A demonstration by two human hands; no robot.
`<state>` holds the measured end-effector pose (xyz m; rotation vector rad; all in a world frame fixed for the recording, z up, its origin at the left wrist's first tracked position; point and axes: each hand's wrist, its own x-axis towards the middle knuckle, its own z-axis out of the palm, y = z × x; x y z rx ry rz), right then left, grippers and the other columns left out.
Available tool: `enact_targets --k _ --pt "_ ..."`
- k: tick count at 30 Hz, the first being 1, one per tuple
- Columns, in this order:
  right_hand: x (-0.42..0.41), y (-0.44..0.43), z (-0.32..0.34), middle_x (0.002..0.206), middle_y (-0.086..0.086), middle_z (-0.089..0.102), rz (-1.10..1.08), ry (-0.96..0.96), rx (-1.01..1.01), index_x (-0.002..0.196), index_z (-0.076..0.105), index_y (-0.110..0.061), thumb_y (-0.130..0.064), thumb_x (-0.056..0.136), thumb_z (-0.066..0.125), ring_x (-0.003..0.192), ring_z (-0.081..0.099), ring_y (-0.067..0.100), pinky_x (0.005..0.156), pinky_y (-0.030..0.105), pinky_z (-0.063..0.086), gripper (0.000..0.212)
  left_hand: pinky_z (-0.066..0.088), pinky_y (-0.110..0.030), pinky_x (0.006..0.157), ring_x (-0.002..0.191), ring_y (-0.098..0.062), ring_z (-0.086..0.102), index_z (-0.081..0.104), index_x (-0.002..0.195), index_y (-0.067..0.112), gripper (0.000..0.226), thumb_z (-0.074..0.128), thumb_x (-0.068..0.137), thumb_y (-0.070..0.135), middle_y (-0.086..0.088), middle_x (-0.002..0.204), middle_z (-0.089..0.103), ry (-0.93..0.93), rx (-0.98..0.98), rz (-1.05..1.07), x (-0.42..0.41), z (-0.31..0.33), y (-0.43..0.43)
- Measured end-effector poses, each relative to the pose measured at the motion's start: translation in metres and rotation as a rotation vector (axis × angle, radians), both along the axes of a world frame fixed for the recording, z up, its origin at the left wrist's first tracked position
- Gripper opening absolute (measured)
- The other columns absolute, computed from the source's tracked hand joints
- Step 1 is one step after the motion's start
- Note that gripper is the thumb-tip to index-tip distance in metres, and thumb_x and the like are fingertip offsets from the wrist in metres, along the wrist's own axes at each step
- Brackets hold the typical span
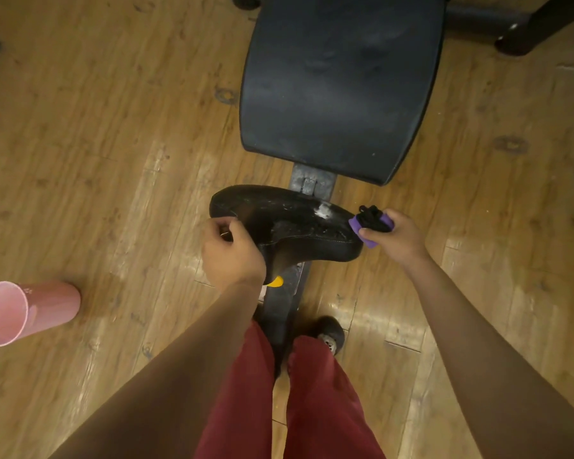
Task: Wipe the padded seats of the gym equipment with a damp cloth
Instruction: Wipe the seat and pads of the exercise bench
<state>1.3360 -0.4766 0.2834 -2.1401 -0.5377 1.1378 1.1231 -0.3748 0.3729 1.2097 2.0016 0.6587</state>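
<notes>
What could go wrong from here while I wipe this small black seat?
The purple cloth in the right hand may snag the torn white patch on the small seat and soak its padding. The pink cup on the floor to the left might get kicked over by a sidestep.

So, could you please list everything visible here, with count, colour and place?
Large pad: one, black, top centre.
Small seat pad: one, black, worn, centre.
Frame: one, dark metal, under both pads.
Yellow part: one, under the seat pad.
Wheel: one, black, beside the frame's near end.
Cloth: one, purple and black, at the seat pad's right end.
Container: one, pink, on the floor, far left.
Floor: brown wood, all around.
Trousers: dark red, bottom centre.
Left hand: grips the seat pad's left side.
Right hand: fingers hold the cloth.
</notes>
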Motion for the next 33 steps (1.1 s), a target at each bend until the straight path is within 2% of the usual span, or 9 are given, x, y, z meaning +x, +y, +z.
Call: enact_targets --k 2,5,12,14,18,21,24,29,33 --pt "-0.012 -0.003 0.008 0.075 -0.003 0.057 -0.025 -0.036 0.026 0.085 0.056 -0.002 -0.018 0.075 0.078 0.071 0.054 0.015 0.062 0.029 0.041 0.028 0.047 -0.037 0.073 0.081 -0.011 0.057 0.058 0.092 0.028 0.014 0.045 0.091 0.032 0.011 0.088 0.061 0.016 0.012 -0.006 -0.002 -0.003 0.0" --pt "-0.029 -0.001 0.021 0.075 -0.009 0.058 -0.011 -0.137 0.009 0.08 0.055 -0.013 -0.019 0.077 0.077 0.073 0.057 0.012 0.064 0.03 0.045 0.023 0.052 -0.043 0.079 0.084 -0.014 0.059 0.057 0.091 0.029 0.014 0.044 0.09 0.034 0.009 0.09 0.062 0.025 0.022 -0.02 -0.002 -0.005 0.0" --pt "-0.071 0.028 0.046 0.095 -0.005 0.066 0.047 -0.202 0.058 0.093 0.06 -0.019 -0.024 0.08 0.075 0.088 0.061 0.012 0.066 0.022 0.047 0.02 0.052 -0.045 0.08 0.084 -0.015 0.059 0.054 0.087 0.032 0.012 0.043 0.09 0.035 0.008 0.092 0.063 0.038 0.021 -0.027 -0.003 -0.007 0.0" --pt "-0.079 0.037 0.05 0.096 -0.004 0.068 0.029 -0.181 0.089 0.095 0.062 -0.018 -0.024 0.08 0.075 0.09 0.063 0.014 0.07 0.024 0.05 0.022 0.053 -0.047 0.08 0.084 -0.014 0.059 0.054 0.087 0.035 0.013 0.041 0.089 0.036 0.009 0.093 0.063 0.038 0.02 -0.033 -0.004 -0.007 0.0" --pt "-0.089 0.049 0.061 0.09 -0.006 0.065 0.014 -0.116 0.143 0.091 0.06 -0.017 -0.025 0.079 0.076 0.086 0.061 0.011 0.066 0.016 0.044 0.022 0.052 -0.048 0.08 0.089 -0.017 0.06 0.056 0.09 0.032 0.021 0.037 0.084 0.039 0.005 0.097 0.064 0.026 0.039 -0.042 -0.004 -0.009 0.0" --pt "-0.1 0.054 0.077 0.093 -0.006 0.067 0.038 -0.066 0.203 0.094 0.063 -0.015 -0.024 0.079 0.076 0.088 0.063 0.009 0.076 0.027 0.054 0.022 0.052 -0.05 0.08 0.09 -0.018 0.06 0.057 0.091 0.031 0.026 0.035 0.081 0.041 0.004 0.097 0.064 0.012 0.054 -0.045 -0.007 -0.012 0.002" --pt "-0.11 0.053 0.093 0.083 -0.007 0.067 0.076 -0.04 0.259 0.086 0.061 -0.014 -0.024 0.078 0.077 0.079 0.062 0.006 0.073 0.032 0.055 0.02 0.051 -0.048 0.079 0.088 -0.017 0.059 0.059 0.094 0.027 0.029 0.035 0.083 0.038 0.004 0.097 0.064 -0.004 0.065 -0.052 -0.009 -0.014 0.002" --pt "-0.114 0.045 0.099 0.082 -0.002 0.069 0.056 0.123 0.298 0.085 0.063 -0.012 -0.024 0.075 0.079 0.08 0.065 0.014 0.076 0.042 0.055 0.023 0.046 -0.039 0.079 0.089 -0.014 0.056 0.06 0.094 0.023 0.03 0.033 0.083 0.032 0.004 0.1 0.063 -0.011 0.105 -0.076 -0.01 -0.014 0.002" --pt "-0.12 0.045 0.091 0.08 0.002 0.067 -0.02 0.088 0.315 0.083 0.06 -0.007 -0.023 0.074 0.079 0.078 0.064 0.017 0.069 0.036 0.053 0.027 0.045 -0.036 0.078 0.089 -0.012 0.055 0.059 0.093 0.023 0.028 0.034 0.084 0.03 0.004 0.101 0.062 -0.008 0.109 -0.107 -0.013 -0.015 0.002"
